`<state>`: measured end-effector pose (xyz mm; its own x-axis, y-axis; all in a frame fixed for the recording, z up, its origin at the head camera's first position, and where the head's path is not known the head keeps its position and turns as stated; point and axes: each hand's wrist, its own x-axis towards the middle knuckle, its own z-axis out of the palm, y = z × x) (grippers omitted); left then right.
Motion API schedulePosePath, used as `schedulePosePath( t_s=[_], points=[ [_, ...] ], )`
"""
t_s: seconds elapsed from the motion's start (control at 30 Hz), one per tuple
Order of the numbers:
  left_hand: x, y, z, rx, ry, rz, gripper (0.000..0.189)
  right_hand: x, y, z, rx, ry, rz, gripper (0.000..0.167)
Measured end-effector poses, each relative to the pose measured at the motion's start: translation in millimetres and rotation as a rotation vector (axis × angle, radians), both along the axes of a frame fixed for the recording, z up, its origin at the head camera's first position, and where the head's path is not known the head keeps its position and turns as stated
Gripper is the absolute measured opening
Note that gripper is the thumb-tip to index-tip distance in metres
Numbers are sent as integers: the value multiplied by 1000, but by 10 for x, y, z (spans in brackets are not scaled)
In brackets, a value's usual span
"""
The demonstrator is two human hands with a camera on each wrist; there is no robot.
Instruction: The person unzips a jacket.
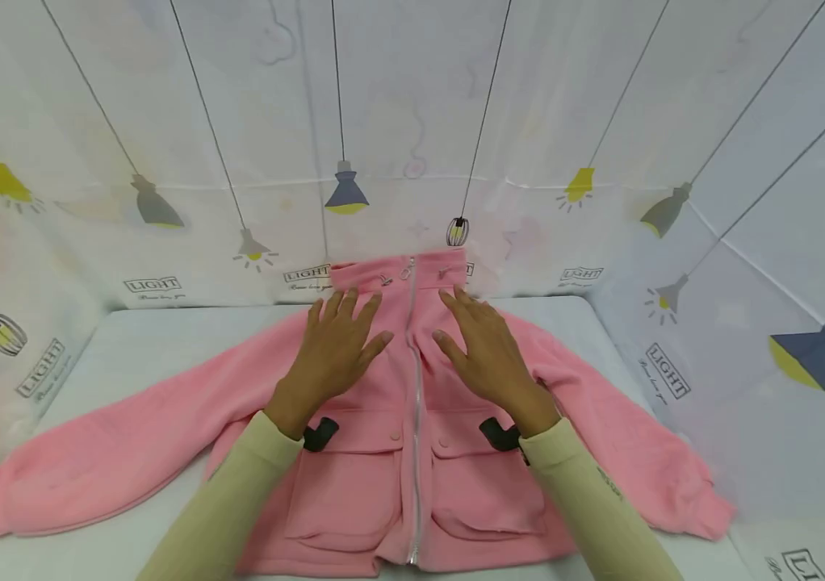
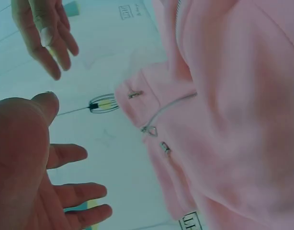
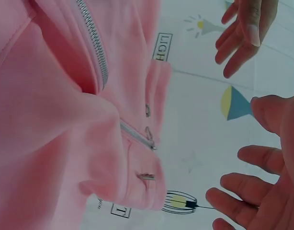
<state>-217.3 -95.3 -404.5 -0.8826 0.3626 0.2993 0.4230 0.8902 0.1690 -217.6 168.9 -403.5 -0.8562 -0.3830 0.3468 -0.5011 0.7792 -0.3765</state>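
A pink zip-up jacket (image 1: 365, 484) lies front side up, its sleeves spread to both sides. Its silver zipper (image 1: 417, 420) runs closed down the middle, and the collar (image 1: 362, 274) rises against the back sheet. Over the left chest area in the head view is my left hand (image 1: 332, 351), fingers spread. My right hand (image 1: 485, 355) hovers over the opposite side with fingers extended. Both wrist views show the hands apart from the cloth, holding nothing. Metal cord ends (image 3: 147, 177) show at the collar.
The jacket lies on a white-covered table (image 1: 165, 343). Sheets printed with hanging lamps (image 1: 347, 190) enclose the back and both sides. One sleeve (image 1: 93, 468) reaches the left side, the other sleeve (image 1: 645, 460) the right. Dark straps (image 1: 320, 434) sit at my wrists.
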Motion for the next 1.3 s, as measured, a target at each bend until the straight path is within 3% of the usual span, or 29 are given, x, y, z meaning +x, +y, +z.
schedulePosePath(
  t_s=[0.23, 0.4, 0.77, 0.93, 1.3],
  points=[
    [-297, 29, -91, -22, 32, -20, 62, -224, -36, -90, -64, 38, 15, 60],
    [-556, 52, -154, -22, 69, -35, 57, -437, -61, -166, -106, 9, 13, 57],
    [-1155, 148, -282, 28, 52, -45, 44, -938, -168, -327, -151, -24, -7, 55],
    [-1347, 178, -295, 31, -18, -45, 46, -1046, -203, -352, -147, -13, -19, 54],
    [-1660, 260, -320, 32, -86, -66, 36, -1155, -221, -347, -137, 21, -20, 52]
  ],
)
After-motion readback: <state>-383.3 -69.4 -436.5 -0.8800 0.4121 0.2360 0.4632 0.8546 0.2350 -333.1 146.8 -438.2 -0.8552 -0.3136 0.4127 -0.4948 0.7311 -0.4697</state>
